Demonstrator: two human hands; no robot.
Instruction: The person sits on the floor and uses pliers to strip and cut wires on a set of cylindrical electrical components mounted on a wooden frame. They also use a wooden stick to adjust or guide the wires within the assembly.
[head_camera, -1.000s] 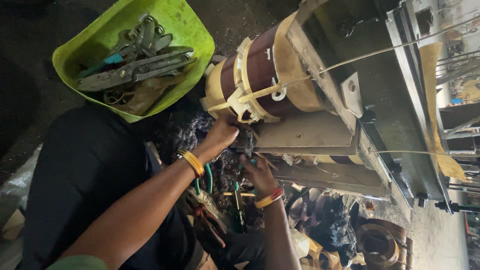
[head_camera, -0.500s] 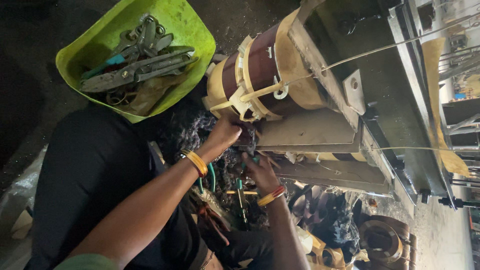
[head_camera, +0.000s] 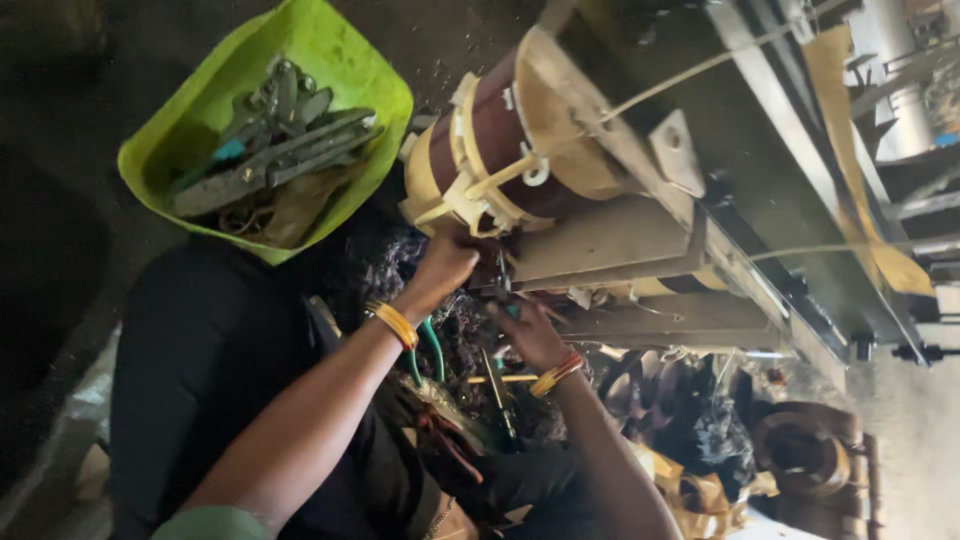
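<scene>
Where the big brown wound coil with cream paper wraps and cream tape ties (head_camera: 500, 150) meets the grey steel core bars (head_camera: 610, 240), both hands work close together at its near end. The left hand (head_camera: 445, 265) is curled against the lower edge of the coil, fingers closed, though on what I cannot tell, since the fingertips are hidden against the winding. The right hand (head_camera: 530, 335) sits just below and to the right, fingers bent around something small and dark near a thin tool; whether it truly grips it cannot be made out. The coil sits clamped into the dark metal frame (head_camera: 760, 190) that runs off to the far right, and it looks heavy and rigid, not a thing to shift by hand; the paper wraps and tape ties look soft and easy to tear, so a hold would best fall on the steel bars or the frame (never on the thin cream cords). To the far left, well apart from the hands, a bright green plastic tub (head_camera: 350, 70) holds grey metal pliers and cutters (head_camera: 270, 150), one with a blue handle, over some brownish scraps.
</scene>
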